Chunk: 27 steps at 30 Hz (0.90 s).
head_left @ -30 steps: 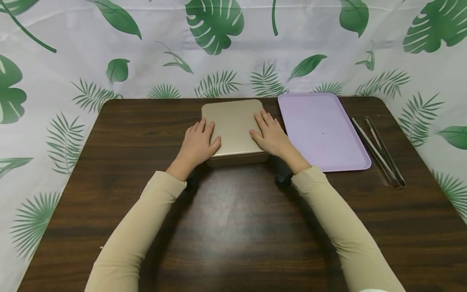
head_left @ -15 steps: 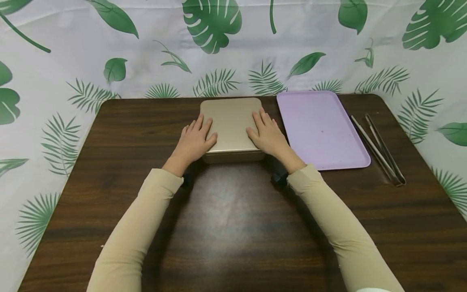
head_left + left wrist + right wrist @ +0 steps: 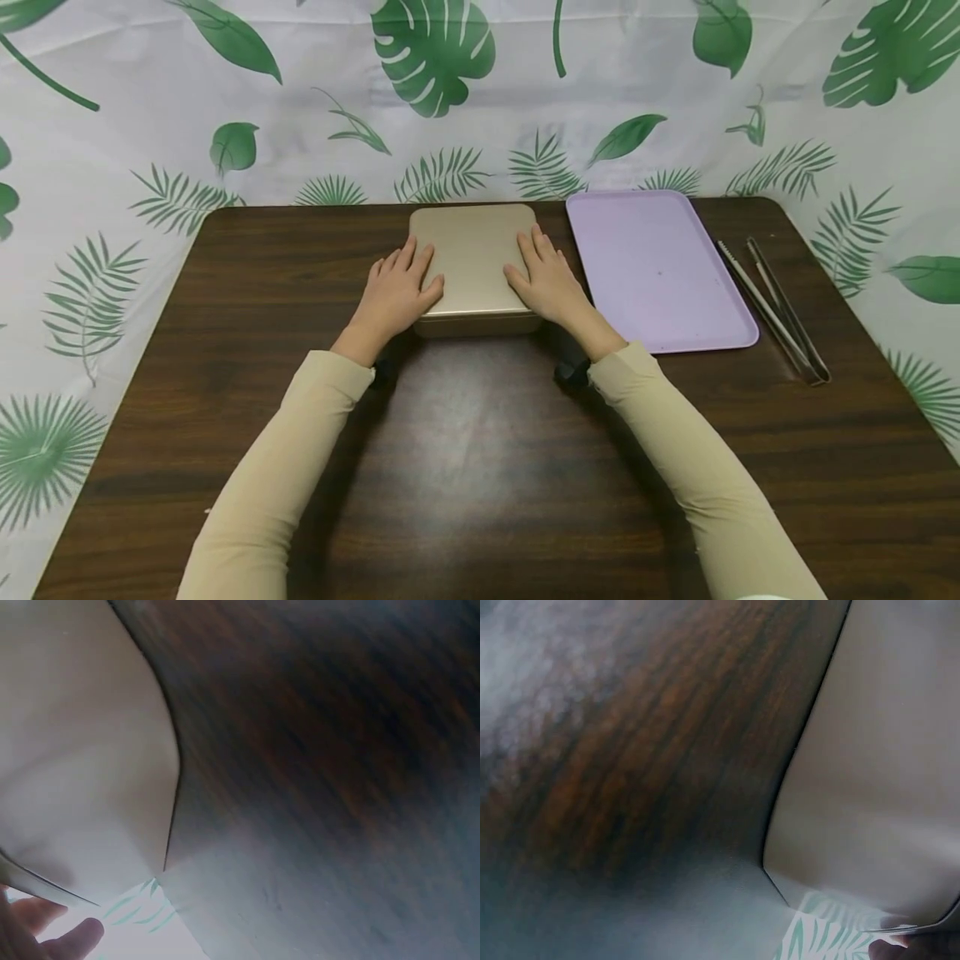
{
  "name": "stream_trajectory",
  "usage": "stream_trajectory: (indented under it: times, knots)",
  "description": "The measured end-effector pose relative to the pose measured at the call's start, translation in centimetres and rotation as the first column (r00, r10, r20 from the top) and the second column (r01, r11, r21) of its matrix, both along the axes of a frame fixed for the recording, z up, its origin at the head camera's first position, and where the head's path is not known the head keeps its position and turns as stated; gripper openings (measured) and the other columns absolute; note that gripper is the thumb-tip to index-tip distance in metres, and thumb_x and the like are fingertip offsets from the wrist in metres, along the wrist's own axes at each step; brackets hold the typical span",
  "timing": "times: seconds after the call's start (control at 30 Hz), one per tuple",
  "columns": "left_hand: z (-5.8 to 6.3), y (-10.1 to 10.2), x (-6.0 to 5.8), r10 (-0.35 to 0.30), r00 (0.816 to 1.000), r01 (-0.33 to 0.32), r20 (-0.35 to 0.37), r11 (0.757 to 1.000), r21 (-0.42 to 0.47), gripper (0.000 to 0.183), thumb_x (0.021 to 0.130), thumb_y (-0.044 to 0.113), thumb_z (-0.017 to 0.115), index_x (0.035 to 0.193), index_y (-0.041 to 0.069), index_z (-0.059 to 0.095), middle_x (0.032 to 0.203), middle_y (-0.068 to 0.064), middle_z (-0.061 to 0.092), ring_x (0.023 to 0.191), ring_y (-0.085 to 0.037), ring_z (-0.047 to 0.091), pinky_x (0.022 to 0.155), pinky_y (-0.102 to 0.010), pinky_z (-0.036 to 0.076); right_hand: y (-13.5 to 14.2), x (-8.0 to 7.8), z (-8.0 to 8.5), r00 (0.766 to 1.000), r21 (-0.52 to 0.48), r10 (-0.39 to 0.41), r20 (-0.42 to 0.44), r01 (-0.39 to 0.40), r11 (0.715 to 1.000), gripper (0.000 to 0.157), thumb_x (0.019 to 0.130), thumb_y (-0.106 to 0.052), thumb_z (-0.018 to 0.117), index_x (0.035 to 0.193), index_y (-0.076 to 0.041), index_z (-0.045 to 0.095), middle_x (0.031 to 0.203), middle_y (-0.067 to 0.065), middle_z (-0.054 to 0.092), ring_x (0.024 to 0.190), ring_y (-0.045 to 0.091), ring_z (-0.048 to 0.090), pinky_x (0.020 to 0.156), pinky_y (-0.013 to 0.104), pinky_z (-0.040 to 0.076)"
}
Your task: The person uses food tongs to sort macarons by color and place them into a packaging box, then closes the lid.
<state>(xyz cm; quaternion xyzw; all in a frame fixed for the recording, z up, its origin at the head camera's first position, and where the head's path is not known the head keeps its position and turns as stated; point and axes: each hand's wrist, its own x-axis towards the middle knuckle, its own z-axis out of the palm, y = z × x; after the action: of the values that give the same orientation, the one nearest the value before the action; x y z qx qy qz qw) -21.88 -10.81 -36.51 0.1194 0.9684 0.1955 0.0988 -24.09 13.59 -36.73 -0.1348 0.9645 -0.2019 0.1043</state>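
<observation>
A gold-coloured lidded metal box stands at the back middle of the table, its lid on. On the lid's left edge rests my left hand, fingers straight and spread. My right hand lies the same way over the right edge, thumb on the lid. Both wrist views look along the side of the box; the left wrist view shows its wall and a few fingertips at the lower left. In the right wrist view, the wall fills the right side, with fingertips at the bottom.
To the right of the box lies a flat lilac tray. Beyond it rest metal tongs, their tips toward the back. The dark wooden table backs onto a white leaf-print cloth.
Hands and box keep their places relative to each other, with the fingers resting on the lid throughout. The head view has shifted slightly.
</observation>
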Motion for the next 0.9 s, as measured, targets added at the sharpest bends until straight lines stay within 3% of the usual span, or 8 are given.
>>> stream_trajectory:
  times: [0.2,0.57,0.9]
  knots:
    - [0.2,0.0,0.0,-0.001,0.999,0.002,-0.04,1.0,0.008,0.063,0.098,0.042,0.036,0.152,0.011,0.026,0.16,-0.017,0.015,0.146,-0.038,0.019,0.118,-0.055,0.018,-0.1,0.0,0.2,1.0,-0.014,0.001,-0.001,-0.001,1.0,0.068,0.101,-0.042,0.034,0.154,-0.005,0.011,0.161,0.018,-0.001,0.15,0.036,0.004,0.121,0.054,0.009]
    - [1.1,0.7,0.3,-0.011,0.981,0.018,-0.195,0.999,0.031,0.049,0.097,0.029,0.048,0.139,0.003,0.049,0.147,-0.019,0.042,0.138,-0.038,0.036,0.115,-0.052,0.028,0.1,-0.4,0.2,1.0,-0.067,-0.009,-0.006,0.009,0.998,0.069,0.1,-0.04,0.04,0.153,-0.004,0.015,0.161,0.02,0.002,0.15,0.036,0.005,0.121,0.054,0.011]
    - [1.2,0.8,0.4,0.005,0.983,0.003,-0.185,0.999,0.045,0.046,0.098,0.024,0.048,0.137,0.002,0.05,0.143,-0.019,0.047,0.135,-0.036,0.041,0.115,-0.049,0.03,0.3,-0.6,0.2,1.0,-0.104,-0.012,-0.008,0.011,0.994,0.069,0.1,-0.038,0.044,0.152,0.0,0.021,0.16,0.023,0.006,0.149,0.038,0.007,0.12,0.054,0.013]
